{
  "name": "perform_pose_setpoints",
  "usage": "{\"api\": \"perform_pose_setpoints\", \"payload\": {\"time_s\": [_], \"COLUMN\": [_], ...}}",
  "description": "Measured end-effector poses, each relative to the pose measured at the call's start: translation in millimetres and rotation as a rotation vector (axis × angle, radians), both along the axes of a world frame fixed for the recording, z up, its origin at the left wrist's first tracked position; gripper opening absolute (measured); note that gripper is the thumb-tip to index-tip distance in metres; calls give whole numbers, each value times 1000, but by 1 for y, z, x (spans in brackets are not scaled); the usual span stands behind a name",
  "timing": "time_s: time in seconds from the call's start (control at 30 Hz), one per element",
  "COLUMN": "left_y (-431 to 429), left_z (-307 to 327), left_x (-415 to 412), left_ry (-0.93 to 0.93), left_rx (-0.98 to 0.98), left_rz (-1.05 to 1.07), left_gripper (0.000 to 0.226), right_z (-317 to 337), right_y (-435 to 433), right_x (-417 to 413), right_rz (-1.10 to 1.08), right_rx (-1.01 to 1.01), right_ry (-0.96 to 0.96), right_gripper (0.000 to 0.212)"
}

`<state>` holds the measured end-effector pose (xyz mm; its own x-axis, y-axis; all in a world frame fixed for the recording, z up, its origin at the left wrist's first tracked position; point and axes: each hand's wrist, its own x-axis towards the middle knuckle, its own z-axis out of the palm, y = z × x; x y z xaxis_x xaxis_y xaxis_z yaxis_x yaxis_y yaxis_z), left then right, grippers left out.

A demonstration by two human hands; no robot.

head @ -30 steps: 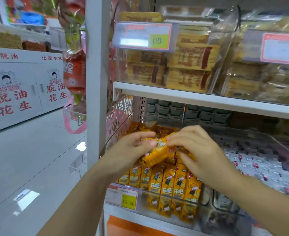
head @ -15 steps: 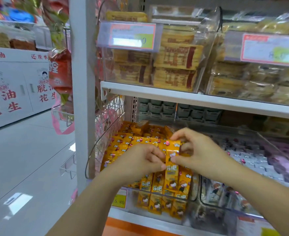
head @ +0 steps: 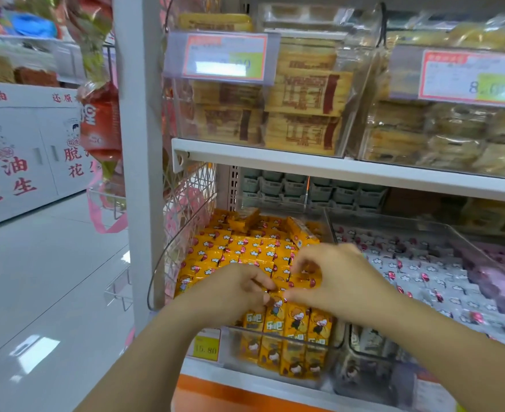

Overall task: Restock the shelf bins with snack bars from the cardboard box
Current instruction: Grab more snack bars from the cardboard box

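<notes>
A clear plastic bin on the lower shelf is packed with yellow-orange snack bars in rows. Both of my hands are over its front rows. My left hand pinches the top of an upright yellow snack bar in the front row. My right hand has its fingers curled, pinching the same bar's top edge from the right. The cardboard box is not in view.
A second clear bin of grey-white bars lies to the right. The upper shelf carries clear bins of brown-wrapped cakes. A white upright post and wire rack stand left, with open aisle floor beyond.
The yellow bar held loosely above the bin has been lowered and set upright into the front row. Both hands moved down with it and the view shifted right.
</notes>
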<state>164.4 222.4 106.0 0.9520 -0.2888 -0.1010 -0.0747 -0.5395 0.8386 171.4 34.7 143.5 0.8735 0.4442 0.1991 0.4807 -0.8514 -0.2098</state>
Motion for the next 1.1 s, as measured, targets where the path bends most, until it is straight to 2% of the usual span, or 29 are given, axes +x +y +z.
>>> {"api": "perform_pose_setpoints", "payload": {"time_s": [0.03, 0.1, 0.2, 0.27, 0.33, 0.4, 0.5, 0.57, 0.63, 0.73, 0.8, 0.87, 0.97, 1.1], "left_y": [1, 1, 2, 4, 7, 10, 12, 14, 18, 24, 28, 29, 23, 13], "left_z": [0, 2, 4, 4, 6, 7, 11, 15, 17, 19, 19, 19, 15, 11], "left_x": [0, 0, 0, 0, 1, 4, 4, 3, 2, -2, -5, -8, -10, -9], "left_ry": [2, 0, -14, -40, -102, -194, -353, -370, -282, -167, -106, -24, 36, -66], "left_rx": [-19, -37, -60, -81, -91, -164, -315, -437, -547, -631, -587, -407, -215, 36], "left_rz": [4, 6, 23, 42, 80, 163, 318, 385, 389, 353, 267, 117, -34, -75], "left_gripper": [16, 17, 14, 13, 13, 14, 9, 7, 11, 11, 26, 38, 30, 18], "right_z": [2, 4, 4, 1, -1, -4, -2, 3, 10, 22, 28, 27, 24, 23], "right_y": [-1, -1, 1, 3, 2, 0, 3, 5, 3, -3, -5, -5, -2, 6], "right_x": [5, 18, 38, 46, 46, 39, 16, 4, -1, -1, -2, -3, -3, -5], "right_rz": [-39, -118, -141, -132, -120, -67, 133, 218, 236, 208, 207, 208, 157, 132], "right_rx": [22, -60, -168, -143, 24, 249, 513, 575, 584, 534, 483, 401, 338, 428], "right_ry": [-47, -95, -26, -8, -89, -273, -410, -300, -140, -50, 52, 123, 154, 387], "right_gripper": [32, 44, 51, 48, 41, 28, 14, 27, 44, 50, 49, 48, 48, 40]}}
